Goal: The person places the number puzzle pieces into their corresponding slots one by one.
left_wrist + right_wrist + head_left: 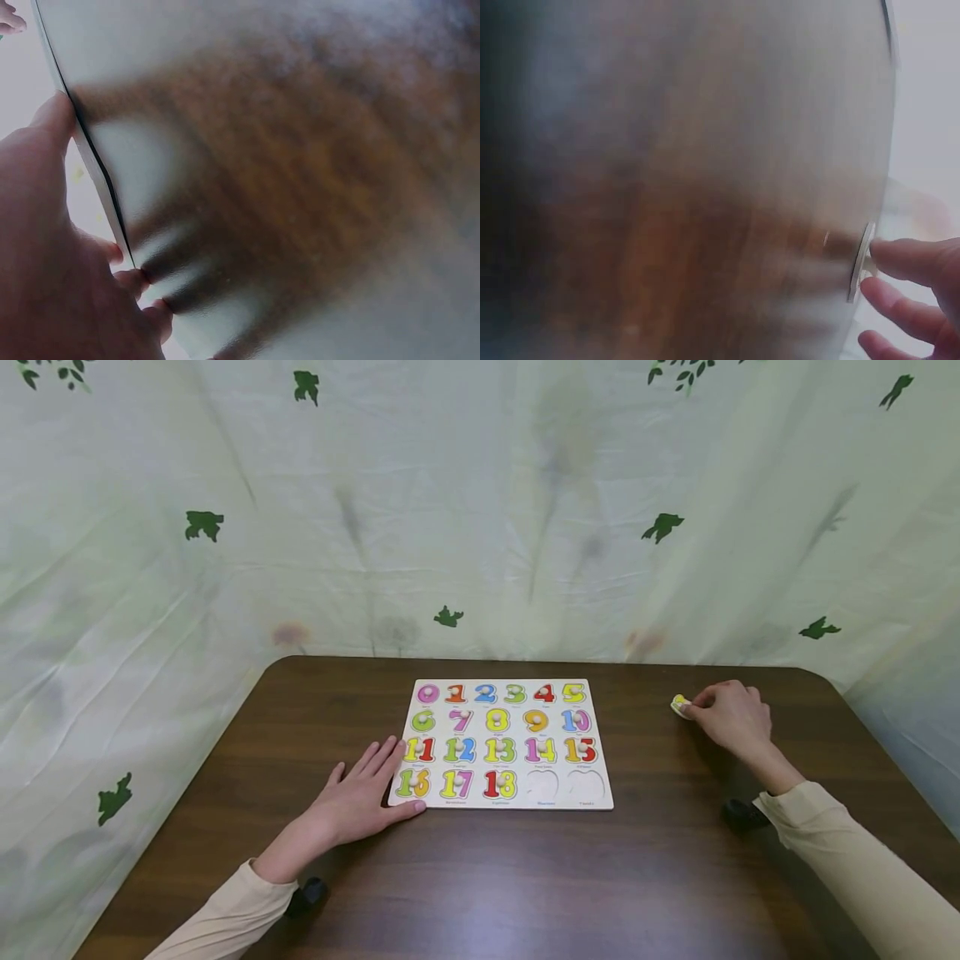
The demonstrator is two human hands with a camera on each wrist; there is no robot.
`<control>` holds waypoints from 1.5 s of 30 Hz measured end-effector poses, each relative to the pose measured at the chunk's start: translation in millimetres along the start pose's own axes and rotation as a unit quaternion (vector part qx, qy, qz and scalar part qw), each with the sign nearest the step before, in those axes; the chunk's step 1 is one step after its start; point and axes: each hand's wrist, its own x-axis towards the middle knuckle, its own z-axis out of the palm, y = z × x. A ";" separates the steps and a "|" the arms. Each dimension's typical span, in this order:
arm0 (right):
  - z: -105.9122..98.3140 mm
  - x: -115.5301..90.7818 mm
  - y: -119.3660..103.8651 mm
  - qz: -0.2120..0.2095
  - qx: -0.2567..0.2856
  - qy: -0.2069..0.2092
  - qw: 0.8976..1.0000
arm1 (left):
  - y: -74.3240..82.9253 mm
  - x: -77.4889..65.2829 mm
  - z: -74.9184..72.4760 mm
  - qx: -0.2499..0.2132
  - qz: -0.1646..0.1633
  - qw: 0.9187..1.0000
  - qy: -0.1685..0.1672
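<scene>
A white number puzzle board [480,806] lies on the table, with colourful knobbed number pieces from 0 to 18 in rows. Two outlined recesses at its lower right hold no piece. My left hand [360,800] rests at the board's lower left corner, fingers spread and straight, thumb along the front edge. In the left wrist view, the left hand [67,225] shows at the board's edge. Right of the board, my right hand [731,718] pinches a yellowish number puzzle piece [678,705]. The right wrist view shows thumb and finger at the knob of this piece [860,262], close over the table.
The dark brown wooden table [510,885] has rounded far corners. Behind it hangs a pale curtain [480,510] with green leaf shapes. Black wrist straps [306,897] show under both sleeves.
</scene>
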 end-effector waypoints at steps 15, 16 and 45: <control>2.0 11.8 -2.4 0.001 0.006 -0.012 1.000 | 7.9 -2.3 -6.0 0.009 -0.003 1.000 -0.003; 2.2 11.9 -2.7 -0.002 0.008 -0.013 1.000 | 8.2 -2.3 -6.0 0.010 -0.003 1.000 -0.002; 14.4 -17.1 -56.5 -0.182 0.167 -0.068 0.967 | 8.5 -5.2 -7.4 0.009 -0.002 1.000 0.004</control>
